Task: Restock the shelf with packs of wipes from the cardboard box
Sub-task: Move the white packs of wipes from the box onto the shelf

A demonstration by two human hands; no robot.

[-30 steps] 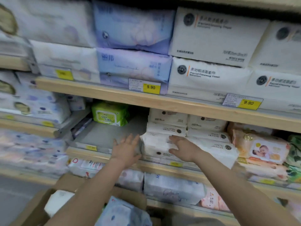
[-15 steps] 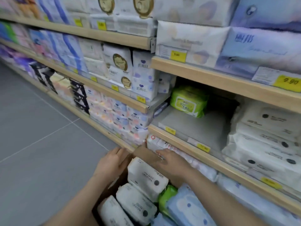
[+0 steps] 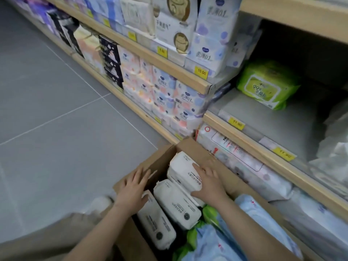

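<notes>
Compared with half a second ago, both hands have gone deeper into the cardboard box [image 3: 190,147]: the right hand [image 3: 209,182], which lay on the box's far wall, now rests on the top white pack [image 3: 185,171], fingers spread across its face and thumb along its near edge. The left hand [image 3: 133,187], earlier at the box's left rim, now lies flat with fingers straight and slightly apart over that rim, its palm touching the nearest white pack [image 3: 156,223]. A second ago both hands were up at the shelf.

Three white packs stand side by side along the box's left side, each soft-sided with dark print and a round black mark near one end; the middle white pack [image 3: 177,204] sits between the other two. Beside them, to the right, lie green packs [image 3: 194,236] and pale blue packs [image 3: 263,223].

Farther off, the grey shelf board [image 3: 263,125] holds one green wipes pack [image 3: 267,83] near its back, with yellow price tags [image 3: 236,125] along the front edge.
</notes>
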